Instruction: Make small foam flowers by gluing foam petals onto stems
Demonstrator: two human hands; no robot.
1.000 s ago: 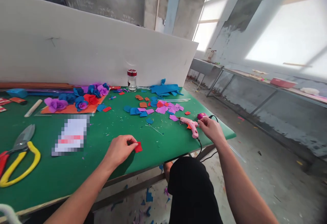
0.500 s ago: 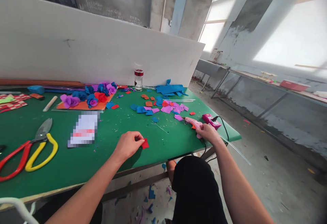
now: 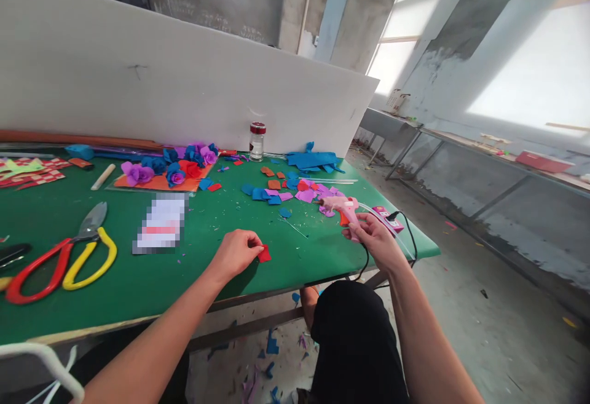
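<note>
Between the fingertips of my left hand (image 3: 238, 254) is a small red paper piece (image 3: 264, 254), held just above the front part of the green table (image 3: 184, 287). My right hand (image 3: 372, 237) is wrapped round the handle of a pink glue gun (image 3: 340, 207), whose nozzle points left. A clear glue stick reaches out of its back, and a cord hangs below. Behind the gun lie loose purple paper pieces (image 3: 306, 195) and blue ones (image 3: 260, 194). Purple, blue and red paper flowers (image 3: 175, 175) rest on an orange sheet at the left.
Red-and-yellow-handled scissors (image 3: 87, 250) lie at the left, near a blurred white card (image 3: 161, 222). A lidded glass jar (image 3: 257, 142) stands before the white board (image 3: 193, 78). A magenta power box (image 3: 388, 219) sits by the right edge. Paper scraps litter the floor.
My right hand has lifted the glue gun off the table and turned it more upright. My left hand keeps the red paper piece in nearly the same place. The view has shifted slightly.
</note>
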